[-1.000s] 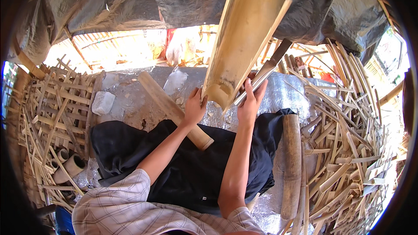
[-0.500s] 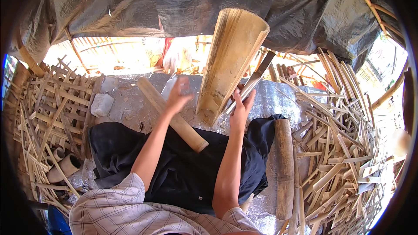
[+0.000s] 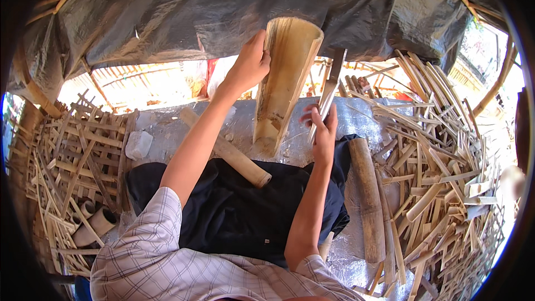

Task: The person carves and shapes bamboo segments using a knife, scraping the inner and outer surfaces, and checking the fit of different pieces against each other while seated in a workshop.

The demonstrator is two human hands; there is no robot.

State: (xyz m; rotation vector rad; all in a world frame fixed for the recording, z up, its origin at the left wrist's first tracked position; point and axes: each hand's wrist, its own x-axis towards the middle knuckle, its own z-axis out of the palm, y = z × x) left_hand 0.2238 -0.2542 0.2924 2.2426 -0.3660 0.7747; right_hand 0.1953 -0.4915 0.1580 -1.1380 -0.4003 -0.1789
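Note:
A split bamboo section point(image 3: 287, 72), its hollow side toward me, stands tilted before me with its lower end near the cloth. My left hand point(image 3: 249, 64) is closed on the upper left edge of this bamboo. To its right, my right hand point(image 3: 323, 131) holds a long knife point(image 3: 334, 72), its flat metal blade pointing up and away. Fingers of that hand are partly blurred, and the handle is mostly hidden. Below my left forearm, a bamboo pole point(image 3: 239, 160) lies slantwise, one end on the black cloth point(image 3: 223, 220) over my legs.
A large heap of bamboo strips point(image 3: 429, 189) fills the right side, beside a thick bamboo pole point(image 3: 368, 200). On the left are a woven bamboo lattice point(image 3: 83, 156), short bamboo tubes point(image 3: 100, 226) and a whitish block point(image 3: 139, 145). Dark plastic sheeting point(image 3: 223, 11) hangs ahead.
My left hand has moved up and forward onto the bamboo's upper left edge. My right hand, with the knife, has shifted right, away from the bamboo; the blade now points more upright.

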